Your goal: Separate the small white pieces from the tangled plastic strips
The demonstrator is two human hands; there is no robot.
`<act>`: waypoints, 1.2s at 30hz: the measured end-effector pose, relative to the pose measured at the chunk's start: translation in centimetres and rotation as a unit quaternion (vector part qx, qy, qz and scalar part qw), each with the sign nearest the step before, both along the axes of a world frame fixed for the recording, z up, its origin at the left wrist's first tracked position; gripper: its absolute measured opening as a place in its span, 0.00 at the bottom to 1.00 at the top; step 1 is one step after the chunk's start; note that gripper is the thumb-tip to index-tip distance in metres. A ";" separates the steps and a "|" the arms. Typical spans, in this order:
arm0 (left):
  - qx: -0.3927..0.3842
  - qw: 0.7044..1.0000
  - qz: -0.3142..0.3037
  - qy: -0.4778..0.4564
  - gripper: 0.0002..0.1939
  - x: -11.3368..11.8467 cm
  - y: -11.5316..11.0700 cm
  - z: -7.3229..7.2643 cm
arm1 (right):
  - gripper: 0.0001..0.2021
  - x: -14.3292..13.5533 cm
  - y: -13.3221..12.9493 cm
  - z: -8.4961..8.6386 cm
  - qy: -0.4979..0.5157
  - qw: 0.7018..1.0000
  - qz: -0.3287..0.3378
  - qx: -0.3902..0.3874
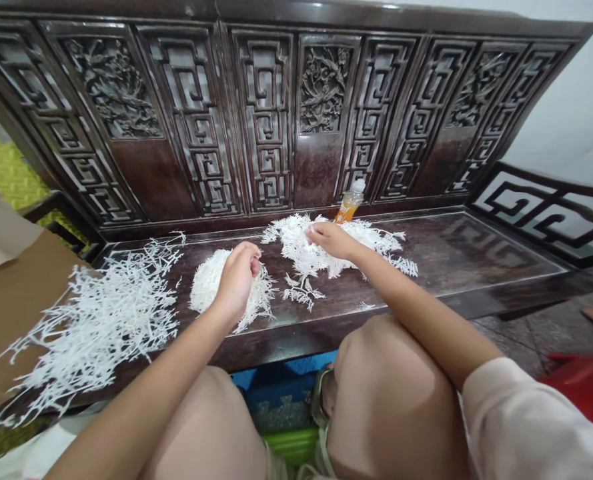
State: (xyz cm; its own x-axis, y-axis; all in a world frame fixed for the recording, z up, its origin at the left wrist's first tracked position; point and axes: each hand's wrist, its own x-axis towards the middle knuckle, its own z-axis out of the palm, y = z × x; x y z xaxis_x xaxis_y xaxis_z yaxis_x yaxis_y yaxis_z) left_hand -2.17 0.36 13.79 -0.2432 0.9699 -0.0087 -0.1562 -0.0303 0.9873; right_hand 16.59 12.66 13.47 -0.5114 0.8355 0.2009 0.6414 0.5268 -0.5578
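Observation:
My left hand (239, 277) is closed, its fingers curled over the rounded middle heap of small white pieces (207, 280). What it holds, if anything, is hidden. Fingers pinched together, my right hand (330, 240) reaches into a spread pile of white branched, fern-like pieces (296, 243). Whatever is between those fingertips blends with the white pile behind them. One loose white branched piece (303, 291) lies in front of that pile. To the left, a larger tangle of thin white branched stems (116, 320) hangs over the bench edge.
All the piles rest on a dark wooden bench (456, 250) with a carved backrest (319, 167). A bottle of orange drink (349, 202) stands behind the right pile. Cardboard (21, 320) is at the left, a red plastic item (583, 387) at the lower right. My knees touch the bench front.

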 end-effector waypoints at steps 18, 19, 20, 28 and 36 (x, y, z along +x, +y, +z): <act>-0.189 0.941 -0.196 -0.203 0.05 -1.4 2.6 -2.6 | 0.21 -4.8 -4.0 -0.5 -0.013 0.984 0.135 -0.117; -0.185 0.946 -0.188 -0.185 0.05 -1.5 2.6 -2.9 | 0.21 -4.8 -4.0 -0.6 -0.021 0.985 0.130 -0.110; -0.179 0.952 -0.184 -0.163 0.06 -1.6 2.7 -3.1 | 0.21 -4.8 -4.0 -0.8 -0.027 0.986 0.125 -0.104; -0.098 0.978 -0.175 0.059 0.16 -0.9 2.2 -4.0 | 0.15 -5.2 -3.9 -1.8 -0.033 0.985 0.142 -0.088; -0.051 0.984 -0.106 0.133 0.07 -0.5 2.0 -3.4 | 0.11 -4.8 -4.2 -1.3 0.039 0.953 0.167 -0.249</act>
State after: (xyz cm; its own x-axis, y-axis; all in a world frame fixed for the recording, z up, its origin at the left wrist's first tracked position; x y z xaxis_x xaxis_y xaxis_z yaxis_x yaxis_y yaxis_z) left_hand -2.63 2.34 10.38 -0.0420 0.9965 -0.0729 0.1171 0.0773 0.9901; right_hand 11.83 8.49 12.16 -0.7656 0.6301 -0.1294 0.4303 0.3521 -0.8312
